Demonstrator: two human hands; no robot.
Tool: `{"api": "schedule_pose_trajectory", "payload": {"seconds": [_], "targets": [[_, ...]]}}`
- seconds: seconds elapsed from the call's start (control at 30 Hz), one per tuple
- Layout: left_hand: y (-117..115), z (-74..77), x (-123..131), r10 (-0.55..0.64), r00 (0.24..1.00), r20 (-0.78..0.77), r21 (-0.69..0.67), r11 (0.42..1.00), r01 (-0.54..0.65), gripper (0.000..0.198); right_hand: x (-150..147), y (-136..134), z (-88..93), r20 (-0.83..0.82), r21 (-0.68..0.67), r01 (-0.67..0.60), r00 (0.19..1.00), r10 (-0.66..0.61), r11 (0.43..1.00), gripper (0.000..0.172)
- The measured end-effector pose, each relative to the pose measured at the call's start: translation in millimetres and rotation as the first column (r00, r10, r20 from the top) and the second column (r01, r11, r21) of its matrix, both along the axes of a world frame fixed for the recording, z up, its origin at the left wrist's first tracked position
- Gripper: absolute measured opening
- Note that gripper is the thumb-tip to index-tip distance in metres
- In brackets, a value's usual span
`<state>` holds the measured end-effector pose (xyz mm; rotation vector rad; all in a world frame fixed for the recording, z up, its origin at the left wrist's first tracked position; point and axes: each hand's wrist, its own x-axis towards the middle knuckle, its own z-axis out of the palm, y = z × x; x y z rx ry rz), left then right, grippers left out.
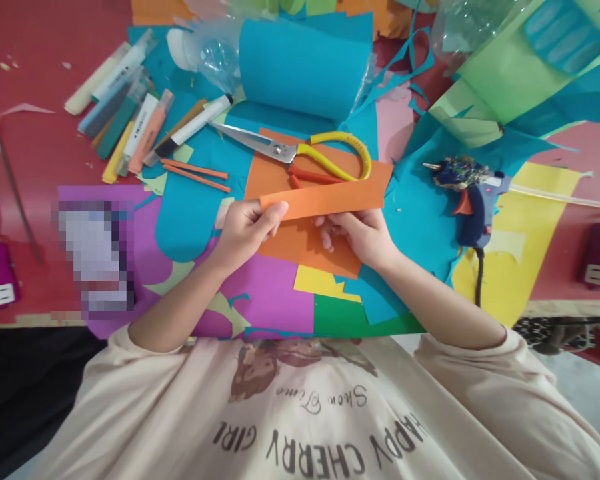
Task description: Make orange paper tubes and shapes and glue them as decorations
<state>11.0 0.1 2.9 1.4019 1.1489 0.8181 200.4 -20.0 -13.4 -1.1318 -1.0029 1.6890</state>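
Holding an orange paper strip (325,200) almost level near the centre of the view, over a larger orange paper sheet (307,245). Pinching the strip's left end between the thumb and curled fingers of the left hand (253,225), with the thumb on top. Curling the right hand (367,235) beneath the lower right edge, at four o'clock from the strip's middle, with fingers bent and partly hidden by the paper; cannot tell whether gripping it.

Seeming partway through, judging from the cut scraps (225,305) lying around. Counting as done: a blue paper wrap (305,70) around a clear plastic bottle (215,57), lying on its side at twelve o'clock; also two narrow orange strips (195,169), already cut, lying at nine. Probably counting as left: shaping or fixing the held strip, not yet joined to anything in sight.

Touching none of the tools: yellow-handled scissors (283,152) lying just beyond the strip at eleven, a blue hot-glue gun (477,217) lying at three with a clear glue stick (555,195) in its back, and markers (143,123) lying loosely grouped at ten.
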Motion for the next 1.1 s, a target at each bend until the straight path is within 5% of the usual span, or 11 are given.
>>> {"api": "schedule_pose_trajectory", "payload": {"seconds": [0.57, 1.1], "targets": [[-2.0, -3.5, -1.2, -0.037, 0.997, -0.064, 0.003, 0.999, 0.037, 0.057, 0.7, -1.0, 5.9, 0.026, -0.036, -0.082, 0.996, 0.083, 0.996, 0.033], [-4.2, -2.6, -1.3, -0.077, 0.986, -0.150, 0.055, 0.995, 0.086, 0.042, -0.5, 0.2, 7.0, -0.059, -0.054, -0.080, 0.995, 0.077, 0.995, 0.044]]}}
